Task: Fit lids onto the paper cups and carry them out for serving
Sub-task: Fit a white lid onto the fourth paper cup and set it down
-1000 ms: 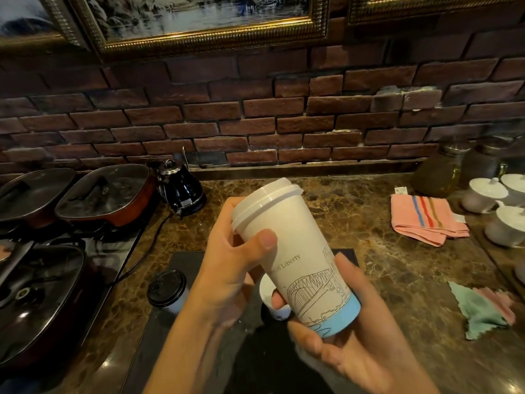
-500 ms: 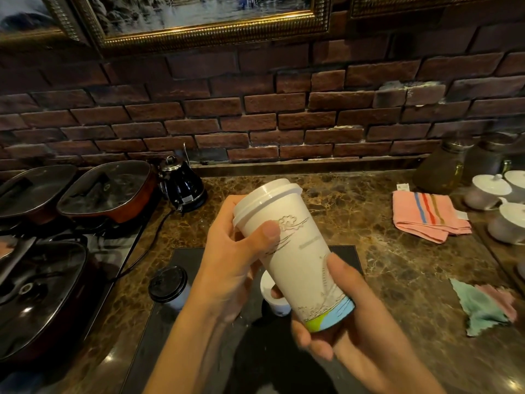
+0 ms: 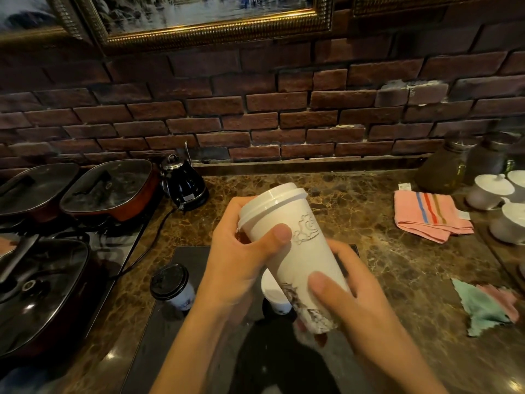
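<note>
I hold a tall white paper cup (image 3: 295, 251) tilted over the counter, its top leaning to the left. A white lid (image 3: 271, 201) sits on its rim. My left hand (image 3: 241, 257) grips the cup just under the lid, thumb across the front. Around the cup's base is my right hand (image 3: 352, 297), thumb on the printed lower part. On a dark tray (image 3: 159, 336) below stand a small cup with a black lid (image 3: 170, 285) and a small cup with a white lid (image 3: 274, 294), which is partly hidden behind the tall cup.
Lidded electric pans (image 3: 110, 189) and a black kettle (image 3: 184, 183) stand at the left by the brick wall. A pink striped towel (image 3: 426, 217), white lidded pots (image 3: 494, 191) and glass jars (image 3: 446, 169) are at the right. Green and pink cloths (image 3: 483, 305) lie near the right front.
The cup has been turned about its axis between my hands: the bridge drawing and blue band went out of view and a cloud motif came to the front.
</note>
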Demonstrator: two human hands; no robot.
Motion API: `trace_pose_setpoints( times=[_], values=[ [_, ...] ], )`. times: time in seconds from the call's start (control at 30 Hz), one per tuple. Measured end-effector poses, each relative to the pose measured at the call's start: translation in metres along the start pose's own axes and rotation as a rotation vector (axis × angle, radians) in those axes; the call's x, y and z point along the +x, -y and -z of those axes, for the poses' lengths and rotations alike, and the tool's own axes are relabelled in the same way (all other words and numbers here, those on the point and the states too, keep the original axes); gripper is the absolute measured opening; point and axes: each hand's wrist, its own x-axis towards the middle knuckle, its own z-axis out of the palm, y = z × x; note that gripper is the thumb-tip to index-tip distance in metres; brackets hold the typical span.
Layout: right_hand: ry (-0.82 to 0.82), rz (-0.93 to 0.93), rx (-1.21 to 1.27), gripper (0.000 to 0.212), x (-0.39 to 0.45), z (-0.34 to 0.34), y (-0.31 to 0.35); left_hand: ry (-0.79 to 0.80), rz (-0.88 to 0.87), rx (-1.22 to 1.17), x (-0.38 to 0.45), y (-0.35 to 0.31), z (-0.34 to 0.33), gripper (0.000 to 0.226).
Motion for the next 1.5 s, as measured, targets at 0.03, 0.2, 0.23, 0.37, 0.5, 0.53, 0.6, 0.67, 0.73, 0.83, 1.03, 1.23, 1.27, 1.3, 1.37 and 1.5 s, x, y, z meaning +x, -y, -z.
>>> trace_pose_setpoints(
  times=[0.03,0.2,0.23,0.37,0.5,0.53,0.6,0.67,0.73,0.83,1.03,1.23,1.27,1.3,1.37,1.5],
  values=[
    [0.077,-0.070,0.210,0.050,-0.001,0.001,0.001,0.032,0.009,-0.029,0.000,-0.001,0.001,0.068],
    [0.257,-0.301,0.712,0.059,-0.002,0.008,-0.004,0.109,0.023,-0.058,-0.001,-0.002,0.003,0.060],
    [0.234,-0.288,0.677,0.059,-0.001,0.010,-0.005,0.095,0.022,-0.054,-0.001,-0.001,0.003,0.057],
    [-0.070,-0.091,-0.091,0.057,0.001,0.009,-0.002,0.024,-0.001,0.049,-0.001,0.005,0.003,0.043],
    [-0.128,0.051,-0.402,0.065,0.001,0.006,0.000,-0.003,0.037,0.098,0.001,0.008,0.000,0.047],
    [-0.107,0.051,-0.351,0.064,0.001,0.007,0.000,0.008,0.056,0.084,0.001,0.008,0.000,0.048],
    [-0.022,-0.028,-0.077,0.057,0.000,0.009,0.002,0.051,0.093,0.032,0.001,0.008,0.000,0.054],
    [0.063,-0.172,0.302,0.051,-0.001,0.012,0.003,0.112,0.106,-0.021,0.000,0.008,0.000,0.067],
    [0.172,-0.298,0.582,0.058,-0.002,0.015,0.001,0.164,0.115,-0.075,-0.001,0.008,-0.002,0.076],
    [0.268,-0.358,0.764,0.062,-0.002,0.020,-0.004,0.174,0.119,-0.107,-0.001,0.011,-0.005,0.075],
    [-0.227,0.053,-0.171,0.023,0.005,0.028,-0.012,0.072,0.019,0.127,0.003,0.022,-0.009,0.054],
    [-0.269,0.228,-0.293,0.029,0.010,0.040,-0.015,0.028,-0.185,0.462,0.002,0.052,-0.036,0.064],
    [-0.268,0.231,-0.269,0.033,0.012,0.042,-0.016,0.037,-0.202,0.500,0.002,0.057,-0.041,0.065],
    [-0.270,0.222,-0.245,0.037,0.014,0.046,-0.018,0.045,-0.205,0.529,0.002,0.063,-0.045,0.066],
    [-0.297,0.183,-0.196,0.042,0.018,0.053,-0.025,0.041,-0.194,0.564,0.004,0.073,-0.051,0.067],
    [-0.393,0.076,-0.070,0.050,0.026,0.067,-0.041,0.019,-0.164,0.650,0.008,0.094,-0.065,0.076]
  ],
)
